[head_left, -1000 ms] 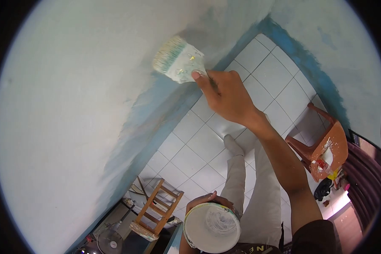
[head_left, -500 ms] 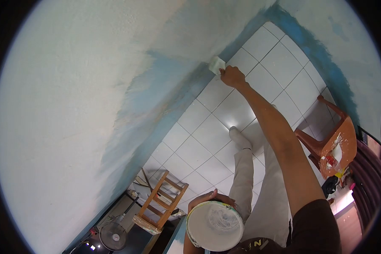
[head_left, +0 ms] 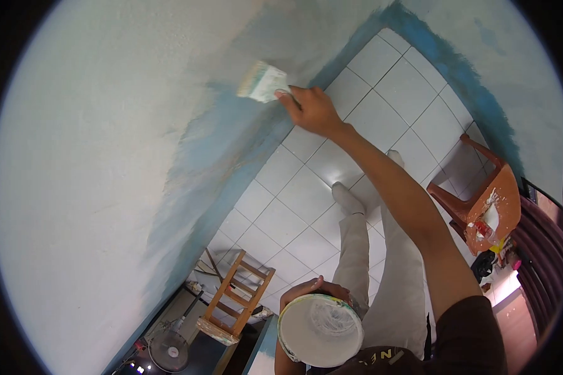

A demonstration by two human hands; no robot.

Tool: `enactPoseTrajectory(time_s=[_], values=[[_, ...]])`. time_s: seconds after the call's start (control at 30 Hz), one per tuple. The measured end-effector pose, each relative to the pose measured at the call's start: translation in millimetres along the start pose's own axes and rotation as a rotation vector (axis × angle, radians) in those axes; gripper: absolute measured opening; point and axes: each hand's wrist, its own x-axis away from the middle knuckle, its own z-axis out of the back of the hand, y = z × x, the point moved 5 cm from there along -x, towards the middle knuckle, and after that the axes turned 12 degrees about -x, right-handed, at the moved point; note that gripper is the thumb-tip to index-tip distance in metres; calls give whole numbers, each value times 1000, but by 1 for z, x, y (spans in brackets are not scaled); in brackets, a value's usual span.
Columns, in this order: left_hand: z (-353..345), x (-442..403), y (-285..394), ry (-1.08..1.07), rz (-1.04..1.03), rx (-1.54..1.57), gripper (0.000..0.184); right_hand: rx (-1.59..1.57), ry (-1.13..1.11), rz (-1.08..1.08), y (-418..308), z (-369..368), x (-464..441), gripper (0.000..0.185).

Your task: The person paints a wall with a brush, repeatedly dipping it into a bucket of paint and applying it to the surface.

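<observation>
In my right hand point(head_left: 311, 109) is a wide paintbrush point(head_left: 266, 83), its bristles pointing at the wall on the left. The bristles lie over a pale painted patch of the wall point(head_left: 106, 125); whether they touch it I cannot tell. Below the brush runs a blue band point(head_left: 231, 150) with uneven edges. Close to my body, my left hand point(head_left: 313, 289) curls round a round bucket point(head_left: 319, 331) with a paint-smeared rim. White paint coats its inside, with streaks at the upper right.
White floor tiles point(head_left: 281, 212) lie under my feet. To the right stands an orange plastic chair point(head_left: 497, 206) with white splashes and items on it. A wooden stool or ladder point(head_left: 238, 294) is at the lower left, near a fan point(head_left: 169, 351). A dark red curtain point(head_left: 544, 250) hangs at right.
My right hand has carried the paintbrush left, from the foot of the wall onto its painted face. The left hand and bucket have hardly moved.
</observation>
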Motion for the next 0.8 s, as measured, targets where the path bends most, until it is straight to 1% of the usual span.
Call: enactPoseTrajectory(time_s=[0.03,0.07,0.1,0.13,0.17,0.2,0.23,0.3,0.33,0.37,0.4,0.47,0.5,0.53,0.57,0.6,0.67,0.7,0.77,0.8], values=[[-1,-3,1,-6,-22,-10,28,-5,1,1,24,-6,5,47],[0,-8,3,-15,-50,-24,28,88,12,-77,50,-7,9,49],[1,-9,3,-12,-49,-29,28,181,19,-163,76,-9,17,50],[0,-12,1,-33,-19,-29,28,177,17,-163,98,-11,23,50],[1,-13,0,-56,15,-30,27,261,25,-306,126,-11,31,52],[3,-13,0,-81,51,-31,27,346,31,-452,134,-8,37,54],[3,-14,1,-107,81,-32,27,345,34,-452,135,-10,36,54],[-2,-12,3,-140,102,-31,26,310,30,-510,107,-8,26,52],[-3,-7,5,-55,35,-59,26,318,33,-504,87,-11,20,52],[-4,-3,9,29,-28,-85,26,246,62,-450,57,-15,16,50],[-7,-2,10,19,-28,-78,26,177,92,-395,25,-13,15,48],[-12,-1,15,-11,19,-6,26,140,16,-276,-43,1,15,47],[-16,-1,21,-18,17,-10,26,142,23,-273,-78,15,15,47],[-21,-1,31,-4,-9,-34,26,56,-7,-239,-113,27,15,47],[-23,0,38,10,-34,-58,26,-31,-38,-205,-131,32,15,47],[-24,-2,39,5,-32,-56,26,-26,-35,-206,-127,32,12,47],[-26,-5,38,-7,3,-43,27,-117,-31,15,-113,27,5,46],[-26,-6,38,-8,18,-36,27,-117,-30,14,-89,21,4,46],[-28,-9,37,-21,39,-33,28,-108,44,-4,-19,5,-1,40],[-28,-10,37,-31,47,-36,28,-12,62,-23,22,-2,2,39]])
